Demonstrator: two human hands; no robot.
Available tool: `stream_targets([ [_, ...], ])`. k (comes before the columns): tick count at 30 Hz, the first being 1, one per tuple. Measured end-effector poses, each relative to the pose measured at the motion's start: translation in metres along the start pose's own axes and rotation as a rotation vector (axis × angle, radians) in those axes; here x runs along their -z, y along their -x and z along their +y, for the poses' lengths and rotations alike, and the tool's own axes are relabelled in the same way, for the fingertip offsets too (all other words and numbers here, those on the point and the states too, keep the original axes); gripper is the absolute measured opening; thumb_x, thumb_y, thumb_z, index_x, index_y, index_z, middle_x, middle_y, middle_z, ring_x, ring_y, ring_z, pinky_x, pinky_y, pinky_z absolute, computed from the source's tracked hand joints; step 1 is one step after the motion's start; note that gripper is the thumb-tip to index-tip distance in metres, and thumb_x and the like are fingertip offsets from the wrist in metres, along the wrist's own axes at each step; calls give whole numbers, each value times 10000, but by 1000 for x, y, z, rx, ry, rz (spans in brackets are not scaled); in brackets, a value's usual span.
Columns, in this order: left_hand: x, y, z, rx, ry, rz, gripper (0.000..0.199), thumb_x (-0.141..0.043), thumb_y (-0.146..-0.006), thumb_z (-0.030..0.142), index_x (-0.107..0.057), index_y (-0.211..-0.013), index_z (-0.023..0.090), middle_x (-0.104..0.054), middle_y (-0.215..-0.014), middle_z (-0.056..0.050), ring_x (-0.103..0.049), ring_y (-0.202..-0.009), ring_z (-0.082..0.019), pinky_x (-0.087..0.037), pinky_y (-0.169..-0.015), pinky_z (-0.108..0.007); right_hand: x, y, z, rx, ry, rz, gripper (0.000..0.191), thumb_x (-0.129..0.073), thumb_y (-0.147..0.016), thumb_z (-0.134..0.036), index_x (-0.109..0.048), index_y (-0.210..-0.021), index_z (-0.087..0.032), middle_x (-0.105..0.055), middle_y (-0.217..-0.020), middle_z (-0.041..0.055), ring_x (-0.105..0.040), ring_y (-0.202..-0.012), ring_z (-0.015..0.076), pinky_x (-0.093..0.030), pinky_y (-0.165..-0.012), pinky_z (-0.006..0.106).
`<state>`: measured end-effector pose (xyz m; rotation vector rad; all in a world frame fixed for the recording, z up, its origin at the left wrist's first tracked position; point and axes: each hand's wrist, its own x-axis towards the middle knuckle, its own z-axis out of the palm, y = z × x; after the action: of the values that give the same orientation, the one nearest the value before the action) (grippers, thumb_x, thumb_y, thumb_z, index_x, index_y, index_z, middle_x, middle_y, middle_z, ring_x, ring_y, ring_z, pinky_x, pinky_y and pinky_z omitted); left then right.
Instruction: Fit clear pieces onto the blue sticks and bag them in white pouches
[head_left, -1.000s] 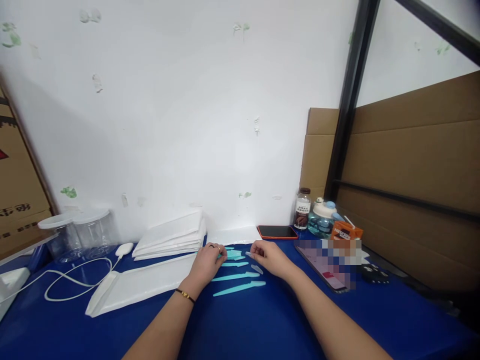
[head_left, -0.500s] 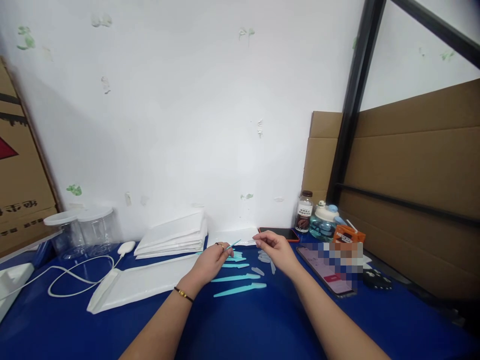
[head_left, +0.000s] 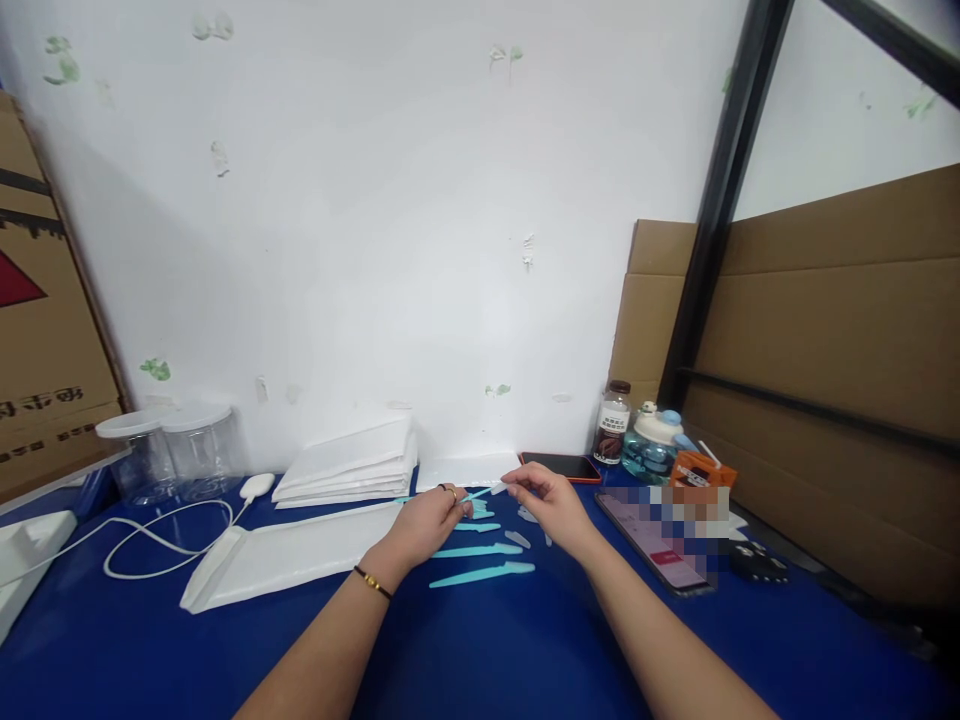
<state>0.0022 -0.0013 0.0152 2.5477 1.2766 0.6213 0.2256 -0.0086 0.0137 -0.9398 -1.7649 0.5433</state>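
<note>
My left hand (head_left: 433,522) pinches a turquoise eyebrow razor (head_left: 477,495), its blade end pointing right. Closed at the fingertips, my right hand (head_left: 553,505) holds a small translucent blade cap (head_left: 498,488) at the razor's tip; whether the cap is around the blade or just touching it, I cannot tell. Below the hands, a razor (head_left: 482,575) and another razor (head_left: 480,551) lie on the blue tabletop (head_left: 480,650). More razors are bunched under my left fingers, partly hidden. Loose translucent caps (head_left: 517,540) lie beside my right hand, which covers some of them.
White padded envelopes (head_left: 341,465) are stacked behind, with one envelope (head_left: 292,560) lying at the left. A white cable (head_left: 161,575) loops nearby. To the right are a phone (head_left: 652,545), another phone (head_left: 562,467), a brown-capped bottle (head_left: 613,425) and a blue-tinted jug (head_left: 651,450).
My right hand has brought the cap to the tip of the razor in my left hand; before, they were apart. The view has shifted slightly.
</note>
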Motion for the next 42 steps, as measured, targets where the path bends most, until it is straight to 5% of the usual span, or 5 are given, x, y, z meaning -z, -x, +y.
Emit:
stream_targets([
  [10,-2,-1,0,2,-93,1,379,-247,-911,417,-571,-858,227,-578,-864,-8,-548,-800,-142,-392,-712,-221,-1,0,-1,-5,14,-5,209,-559,-791,-347,-670,-875,-192,-617,-831,43,-572,-759,159,-456,-695,278],
  [17,-5,0,13,-12,-133,-19,330,-282,-899,411,-545,-868,214,-577,-856,-14,-548,-799,-152,-390,-699,-232,-8,2,-6,8,80,-156,200,-566,-789,-327,-689,-865,-188,-647,-798,45,-577,-736,152,-447,-687,262],
  [25,-2,14,30,9,39,-269,361,-489,-784,460,-540,-1060,233,-578,-1026,-40,-557,-804,-167,-417,-676,-244,16,2,6,-84,431,-334,143,-541,-737,-202,-680,-737,-169,-650,-719,22,-563,-637,125,-390,-577,210],
  [33,-11,1,-3,29,-180,-24,168,-497,-782,233,-605,-909,221,-588,-963,-43,-523,-937,-186,-390,-799,-259,7,8,9,-101,636,-469,89,-594,-673,-230,-668,-679,-181,-669,-666,22,-568,-580,121,-349,-521,195],
  [42,-10,-1,-14,-14,-199,-75,191,-427,-829,258,-598,-763,206,-612,-788,-21,-543,-724,-139,-359,-636,-219,7,7,16,-98,664,-514,170,-547,-650,-111,-686,-720,-178,-684,-701,26,-587,-613,123,-363,-540,182],
])
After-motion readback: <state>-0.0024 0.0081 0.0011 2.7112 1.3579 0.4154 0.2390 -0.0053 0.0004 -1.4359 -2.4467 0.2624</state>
